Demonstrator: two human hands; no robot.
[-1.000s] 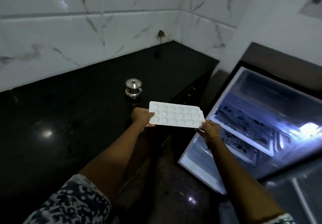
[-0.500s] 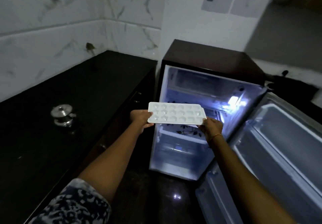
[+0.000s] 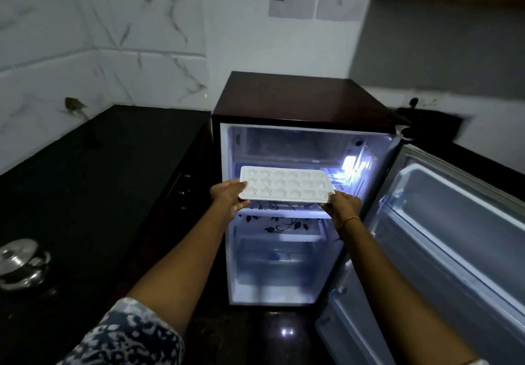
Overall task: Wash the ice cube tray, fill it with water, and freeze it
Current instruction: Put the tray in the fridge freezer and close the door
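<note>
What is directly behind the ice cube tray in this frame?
The open fridge, lit inside. The tray, held by the left hand and right hand, hides the shelf area behind it.

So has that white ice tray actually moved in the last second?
Yes. The ice cube tray, held by the left hand and right hand, has gone rightward from the counter to the open fridge.

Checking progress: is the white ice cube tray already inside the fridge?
No, both hands hold the white plastic ice cube tray in front of the open fridge.
</note>
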